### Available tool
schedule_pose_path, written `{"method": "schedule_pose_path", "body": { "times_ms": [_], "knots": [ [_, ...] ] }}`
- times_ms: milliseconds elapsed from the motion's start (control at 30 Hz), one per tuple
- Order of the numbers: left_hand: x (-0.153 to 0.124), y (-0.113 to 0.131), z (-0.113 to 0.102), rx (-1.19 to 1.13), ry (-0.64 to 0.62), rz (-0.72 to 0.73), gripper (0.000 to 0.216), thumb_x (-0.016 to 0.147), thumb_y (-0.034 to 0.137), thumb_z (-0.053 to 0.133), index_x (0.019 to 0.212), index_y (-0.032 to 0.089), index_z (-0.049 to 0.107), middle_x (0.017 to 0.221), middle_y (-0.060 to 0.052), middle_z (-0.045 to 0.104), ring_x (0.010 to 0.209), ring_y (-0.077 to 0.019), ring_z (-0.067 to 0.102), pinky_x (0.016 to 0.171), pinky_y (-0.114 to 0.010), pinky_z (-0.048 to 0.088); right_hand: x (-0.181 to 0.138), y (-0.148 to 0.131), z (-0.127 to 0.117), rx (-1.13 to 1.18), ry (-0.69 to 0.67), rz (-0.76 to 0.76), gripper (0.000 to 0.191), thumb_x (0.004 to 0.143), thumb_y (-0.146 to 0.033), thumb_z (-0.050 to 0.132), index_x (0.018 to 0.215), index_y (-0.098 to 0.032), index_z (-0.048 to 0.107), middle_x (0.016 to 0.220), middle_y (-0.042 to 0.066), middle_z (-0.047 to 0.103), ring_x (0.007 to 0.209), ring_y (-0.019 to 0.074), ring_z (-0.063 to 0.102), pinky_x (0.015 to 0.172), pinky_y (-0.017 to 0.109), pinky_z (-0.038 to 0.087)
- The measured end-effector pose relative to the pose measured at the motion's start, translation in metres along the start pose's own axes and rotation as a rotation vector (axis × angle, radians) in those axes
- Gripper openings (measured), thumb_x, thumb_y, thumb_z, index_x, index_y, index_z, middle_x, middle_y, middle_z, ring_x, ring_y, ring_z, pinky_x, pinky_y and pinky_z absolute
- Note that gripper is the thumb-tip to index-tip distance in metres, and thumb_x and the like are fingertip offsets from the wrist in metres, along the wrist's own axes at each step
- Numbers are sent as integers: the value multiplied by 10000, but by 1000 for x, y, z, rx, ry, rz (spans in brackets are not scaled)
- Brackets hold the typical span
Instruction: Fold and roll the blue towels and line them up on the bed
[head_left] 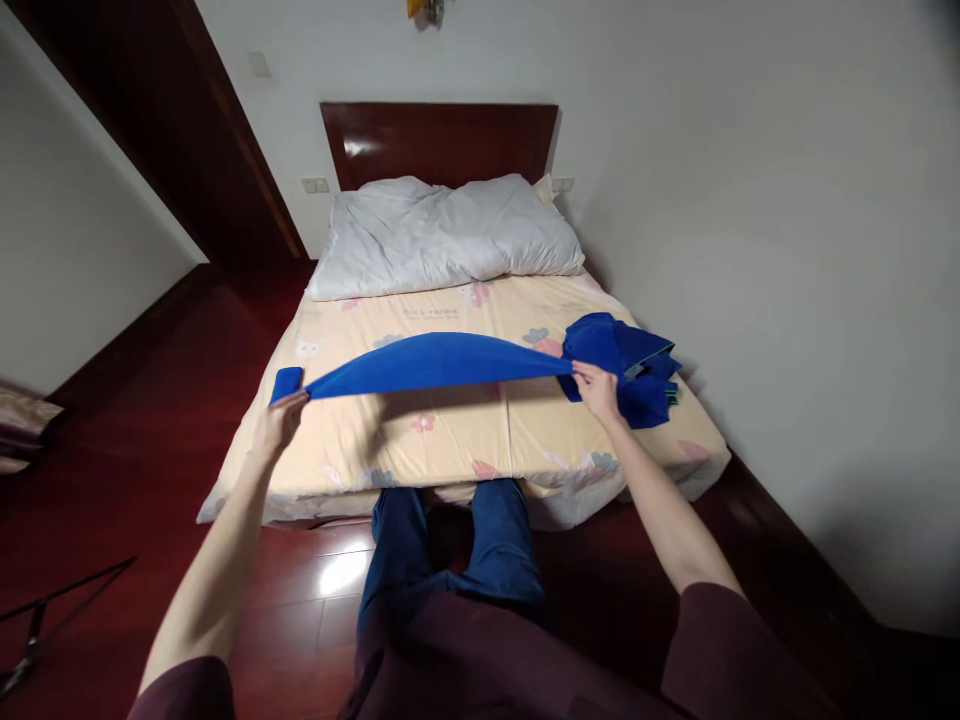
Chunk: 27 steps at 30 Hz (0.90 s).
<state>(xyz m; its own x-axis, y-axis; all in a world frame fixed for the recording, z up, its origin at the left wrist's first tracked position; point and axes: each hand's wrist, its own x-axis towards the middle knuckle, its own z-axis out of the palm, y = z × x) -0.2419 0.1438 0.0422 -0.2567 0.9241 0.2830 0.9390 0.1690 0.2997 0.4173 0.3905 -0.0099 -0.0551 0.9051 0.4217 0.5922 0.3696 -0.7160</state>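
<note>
A blue cloth is stretched sideways above the bed, its upper edge bowed away from me. My left hand pinches its left end, and my right hand pinches the right end. Just beyond my left hand a small folded blue cloth lies on the bed. Beside and partly behind my right hand is a loose heap of blue cloths, some with greenish edges.
The bed has a cream patterned sheet, with a white quilt bunched near the dark wooden headboard. A grey wall runs along the right. At the lower left, a thin dark metal frame stands on the reddish floor.
</note>
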Motion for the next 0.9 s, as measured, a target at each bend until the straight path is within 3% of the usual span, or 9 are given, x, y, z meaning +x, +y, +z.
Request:
{"method": "schedule_pose_path", "body": {
  "times_ms": [167, 300, 467, 667, 900],
  "knots": [
    [-46, -29, 93, 17, -247, -145, 334, 894, 187, 491, 1047, 138, 784, 1156, -123, 776, 1126, -281, 721, 998, -362, 544, -74, 53, 65, -120, -156, 167, 208, 821, -131, 612, 925, -114, 791, 1153, 188, 769, 1104, 275, 743, 1104, 472, 519],
    [-79, -45, 134, 40, -329, -255, 343, 874, 263, 508, 1005, 170, 811, 1043, -139, 796, 1037, -329, 750, 963, -410, 567, -122, 74, 86, -154, -217, 269, 169, 793, -99, 627, 810, -130, 792, 1113, 178, 780, 1088, 300, 750, 1113, 485, 518],
    [-103, -55, 140, 30, -298, -327, 401, 914, 356, 504, 1139, 186, 790, 1308, -124, 718, 1193, -313, 692, 1057, -397, 529, -151, 89, 83, -171, -234, 304, 250, 842, -127, 572, 920, -127, 809, 1217, 163, 751, 1165, 294, 723, 1158, 478, 487],
    [-123, -54, 128, 85, -285, -151, 331, 871, 313, 519, 966, 222, 823, 1269, -77, 740, 1333, -333, 562, 1135, -450, 465, -169, 89, 80, -303, -264, 219, 283, 824, -114, 547, 925, -148, 809, 1205, 141, 762, 1216, 281, 695, 1167, 435, 489],
    [-120, -42, 117, 214, -415, -135, 358, 804, 253, 515, 972, 259, 831, 1304, -62, 724, 1275, -349, 594, 1079, -483, 490, -174, 69, 77, -424, -291, 217, 279, 701, -42, 555, 781, -190, 778, 1151, 134, 772, 1285, 305, 632, 1122, 438, 519]
  ]
}}
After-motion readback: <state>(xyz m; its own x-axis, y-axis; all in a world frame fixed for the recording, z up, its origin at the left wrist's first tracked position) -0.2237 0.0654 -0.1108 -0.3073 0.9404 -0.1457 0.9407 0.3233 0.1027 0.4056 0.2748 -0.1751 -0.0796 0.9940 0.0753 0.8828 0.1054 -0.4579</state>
